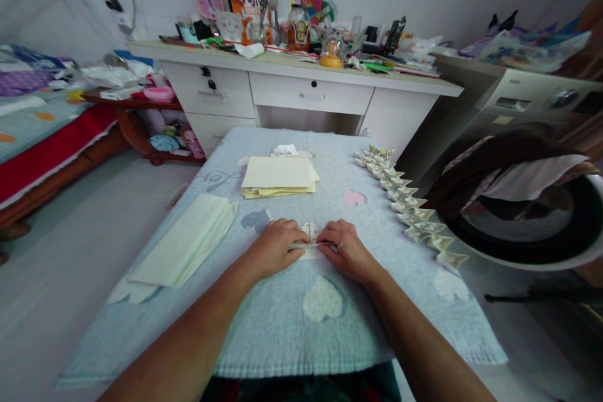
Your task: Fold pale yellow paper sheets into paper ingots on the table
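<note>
A small sheet of folded paper (309,254) lies on the cloth-covered table between my hands, its top corners brought to a point. My left hand (280,245) pinches its left side, thumb and fingers on a raised fold. On the opposite side my right hand (346,248) grips the same fold. Beyond them sits a stack of cream and yellow paper (277,174). To the left lies a pile of long pale green sheets (188,242). Several folded paper boats (409,204) run in a slanting row along the right side.
A light blue cloth (301,339) with heart prints covers the table. Behind it stands a white desk (313,85) crowded with jars, bags and a pink clock (208,4). A washing machine (522,107) with laundry in its open door is at the right, a bed (51,119) at the left.
</note>
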Demonstrator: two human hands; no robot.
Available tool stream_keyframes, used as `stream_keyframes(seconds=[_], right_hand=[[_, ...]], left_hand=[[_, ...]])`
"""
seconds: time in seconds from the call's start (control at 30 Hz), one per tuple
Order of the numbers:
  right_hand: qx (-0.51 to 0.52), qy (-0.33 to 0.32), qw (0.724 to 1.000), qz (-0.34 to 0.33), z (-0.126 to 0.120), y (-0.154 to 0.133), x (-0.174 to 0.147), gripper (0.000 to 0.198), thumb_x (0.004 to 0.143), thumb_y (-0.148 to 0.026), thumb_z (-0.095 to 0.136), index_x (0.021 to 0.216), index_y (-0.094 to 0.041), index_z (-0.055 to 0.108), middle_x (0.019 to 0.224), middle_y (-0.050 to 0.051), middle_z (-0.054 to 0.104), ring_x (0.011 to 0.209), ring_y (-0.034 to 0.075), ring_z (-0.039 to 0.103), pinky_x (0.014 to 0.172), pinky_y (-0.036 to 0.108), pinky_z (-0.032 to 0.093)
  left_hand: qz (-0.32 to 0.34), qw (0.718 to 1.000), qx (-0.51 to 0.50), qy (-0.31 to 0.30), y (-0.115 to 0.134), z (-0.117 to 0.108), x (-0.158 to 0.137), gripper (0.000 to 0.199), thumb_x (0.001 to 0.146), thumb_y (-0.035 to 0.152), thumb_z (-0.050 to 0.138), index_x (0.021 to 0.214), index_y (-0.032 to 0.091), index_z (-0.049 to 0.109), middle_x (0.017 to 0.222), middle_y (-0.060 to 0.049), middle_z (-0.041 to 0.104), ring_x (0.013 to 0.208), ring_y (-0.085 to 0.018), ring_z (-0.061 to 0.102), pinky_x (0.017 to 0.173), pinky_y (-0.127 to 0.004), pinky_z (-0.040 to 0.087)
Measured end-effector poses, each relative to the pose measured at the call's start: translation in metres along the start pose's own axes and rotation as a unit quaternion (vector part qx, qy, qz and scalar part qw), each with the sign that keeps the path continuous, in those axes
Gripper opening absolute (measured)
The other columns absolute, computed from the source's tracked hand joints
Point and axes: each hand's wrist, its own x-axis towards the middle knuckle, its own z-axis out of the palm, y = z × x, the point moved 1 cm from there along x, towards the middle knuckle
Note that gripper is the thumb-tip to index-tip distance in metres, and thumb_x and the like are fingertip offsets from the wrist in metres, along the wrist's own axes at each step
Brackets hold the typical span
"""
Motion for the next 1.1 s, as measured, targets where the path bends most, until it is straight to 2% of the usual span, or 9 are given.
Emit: stream_keyframes(seconds=[0.13,0.33,0.47,0.63,1.1], right_hand=[[-0.001,0.0,1.0,0.01,0.0025,0.0018,0.0014,0.007,0.083,-0.018,0.062,0.087,-0.021,0.067,0.087,0.004,0.062,0.086,0.019,0.048,0.079,0.034,0.031],[0.017,0.013,0.999,0.047,0.002,0.0035,0.0028,0.006,0.084,-0.019,0.062,0.084,-0.021,0.068,0.089,0.004,0.062,0.087,0.019,0.048,0.08,0.034,0.032],[0.038,0.014,0.996,0.081,0.0011,0.0038,0.0034,0.007,0.085,-0.022,0.061,0.082,-0.019,0.068,0.089,0.004,0.061,0.088,0.019,0.048,0.082,0.034,0.032],[0.001,0.024,0.991,0.131,0.0021,0.0035,0.0051,0.011,0.084,-0.027,0.063,0.081,-0.018,0.068,0.094,0.004,0.059,0.092,0.02,0.046,0.083,0.034,0.031],[-0.043,0.024,0.981,0.186,0.0055,0.0033,0.0096,0.015,0.081,-0.033,0.064,0.077,-0.019,0.07,0.094,0.004,0.058,0.093,0.02,0.046,0.082,0.034,0.029]], left_hand=[[0.003,1.0,-0.02,-0.004,-0.0002,0.0032,0.0031,0.018,0.085,0.024,0.053,0.09,0.022,0.07,0.084,-0.005,0.063,0.088,-0.02,0.056,0.077,-0.029,0.04],[-0.041,0.999,-0.018,0.009,-0.0027,0.0049,0.0039,0.016,0.085,0.028,0.053,0.08,0.019,0.066,0.08,-0.005,0.064,0.081,-0.02,0.057,0.072,-0.028,0.04],[-0.049,0.999,-0.006,0.005,-0.0022,0.0047,0.0038,0.018,0.086,0.027,0.051,0.079,0.018,0.064,0.081,-0.005,0.064,0.081,-0.02,0.058,0.074,-0.029,0.04],[-0.063,0.998,0.024,0.001,-0.0017,0.0045,0.0038,0.021,0.087,0.03,0.05,0.079,0.017,0.064,0.081,-0.005,0.064,0.082,-0.02,0.059,0.074,-0.029,0.04],[-0.12,0.989,0.083,0.012,0.0009,0.0078,0.0045,0.024,0.089,0.034,0.047,0.08,0.018,0.063,0.085,-0.007,0.066,0.086,-0.021,0.06,0.079,-0.031,0.041]])
